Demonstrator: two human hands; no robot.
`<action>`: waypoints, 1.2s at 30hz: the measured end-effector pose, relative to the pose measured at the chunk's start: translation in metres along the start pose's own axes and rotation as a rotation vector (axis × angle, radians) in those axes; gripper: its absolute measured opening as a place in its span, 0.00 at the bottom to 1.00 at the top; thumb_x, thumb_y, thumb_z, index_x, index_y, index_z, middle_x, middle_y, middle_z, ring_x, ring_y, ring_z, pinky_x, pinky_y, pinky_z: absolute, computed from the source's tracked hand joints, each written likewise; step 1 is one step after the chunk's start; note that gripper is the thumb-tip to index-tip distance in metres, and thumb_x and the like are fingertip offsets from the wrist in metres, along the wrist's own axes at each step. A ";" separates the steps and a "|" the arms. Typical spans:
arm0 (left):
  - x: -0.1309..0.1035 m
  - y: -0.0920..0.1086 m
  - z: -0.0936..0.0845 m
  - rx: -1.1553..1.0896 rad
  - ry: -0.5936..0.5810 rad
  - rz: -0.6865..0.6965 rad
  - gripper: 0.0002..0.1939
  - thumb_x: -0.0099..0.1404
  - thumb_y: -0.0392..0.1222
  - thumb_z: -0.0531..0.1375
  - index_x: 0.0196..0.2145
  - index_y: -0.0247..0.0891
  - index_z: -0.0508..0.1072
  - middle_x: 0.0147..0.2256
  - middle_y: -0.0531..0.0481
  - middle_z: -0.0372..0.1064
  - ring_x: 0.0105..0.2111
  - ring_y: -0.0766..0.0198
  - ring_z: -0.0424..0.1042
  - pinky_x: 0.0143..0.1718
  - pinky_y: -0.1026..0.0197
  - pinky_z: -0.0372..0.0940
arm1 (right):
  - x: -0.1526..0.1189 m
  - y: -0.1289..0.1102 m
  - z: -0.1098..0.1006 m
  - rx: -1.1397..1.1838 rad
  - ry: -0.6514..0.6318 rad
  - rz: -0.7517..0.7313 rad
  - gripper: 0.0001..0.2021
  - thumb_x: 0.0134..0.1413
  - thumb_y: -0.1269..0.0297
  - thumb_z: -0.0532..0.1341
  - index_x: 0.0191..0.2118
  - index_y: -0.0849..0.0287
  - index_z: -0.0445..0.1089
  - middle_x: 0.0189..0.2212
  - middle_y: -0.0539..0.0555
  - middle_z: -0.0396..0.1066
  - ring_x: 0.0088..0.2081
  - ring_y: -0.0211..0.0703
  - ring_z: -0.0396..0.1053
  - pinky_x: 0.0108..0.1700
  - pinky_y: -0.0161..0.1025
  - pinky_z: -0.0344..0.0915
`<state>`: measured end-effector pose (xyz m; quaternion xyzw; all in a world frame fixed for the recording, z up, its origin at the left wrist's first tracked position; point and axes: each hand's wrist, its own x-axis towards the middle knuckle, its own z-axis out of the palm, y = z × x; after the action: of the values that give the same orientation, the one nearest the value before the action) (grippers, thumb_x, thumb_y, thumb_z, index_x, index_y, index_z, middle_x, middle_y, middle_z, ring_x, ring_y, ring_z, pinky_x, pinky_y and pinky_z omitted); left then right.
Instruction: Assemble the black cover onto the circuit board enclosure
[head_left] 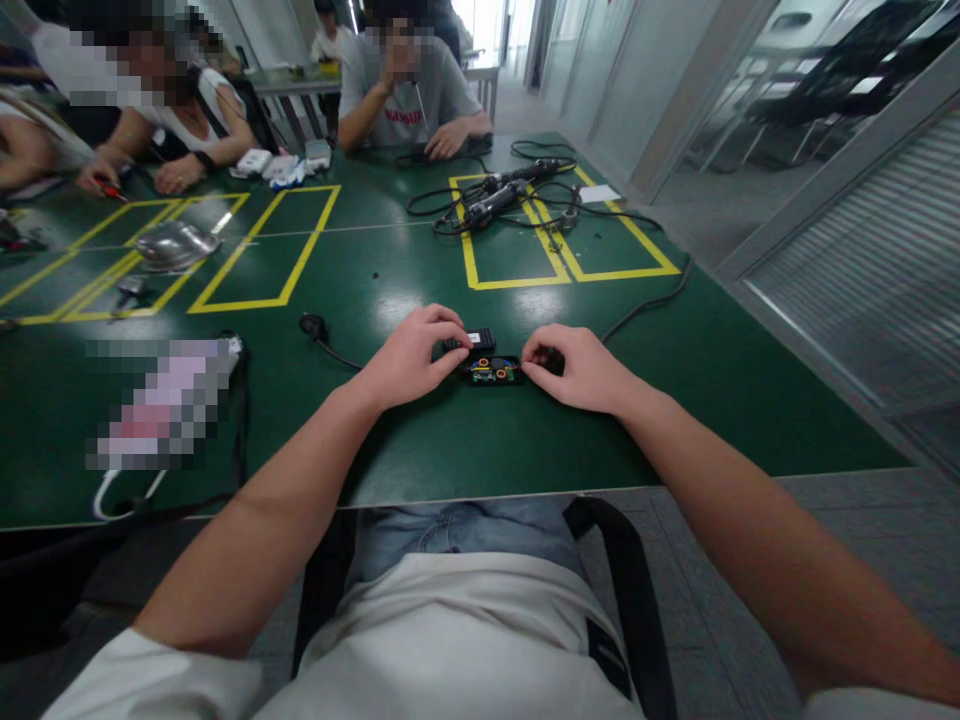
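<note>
A small open black case (495,371) with coloured electronic parts inside lies on the green table between my hands. Just behind it is a black cover piece (481,340) with a white label. My left hand (416,358) is at the left ends of both pieces, its fingers bent around the cover's left end and the thumb near the case. At the case's right end, my right hand (576,365) has its thumb and forefinger pressed close together, and what they pinch is too small to make out. A black plug (313,327) on a cable lies left of my left hand.
Black tools with cables (499,197) lie on yellow-taped rectangles at the back right. A metal bowl-like part (176,246) and a blurred phone-like object (169,400) are on the left. Other people sit across the table. A cable runs along the right side.
</note>
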<state>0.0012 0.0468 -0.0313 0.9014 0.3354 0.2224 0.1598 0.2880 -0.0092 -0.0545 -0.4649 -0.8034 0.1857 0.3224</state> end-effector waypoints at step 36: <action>0.001 0.011 0.010 -0.250 0.016 -0.171 0.13 0.76 0.45 0.64 0.53 0.39 0.82 0.46 0.47 0.84 0.42 0.57 0.79 0.49 0.53 0.74 | -0.003 0.001 0.003 0.026 -0.011 0.067 0.17 0.50 0.66 0.66 0.45 0.50 0.64 0.31 0.47 0.71 0.31 0.46 0.68 0.39 0.43 0.64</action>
<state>0.0132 0.0386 -0.0350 0.8408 0.3818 0.2554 0.2864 0.2875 -0.0107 -0.0588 -0.4863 -0.7867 0.2092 0.3177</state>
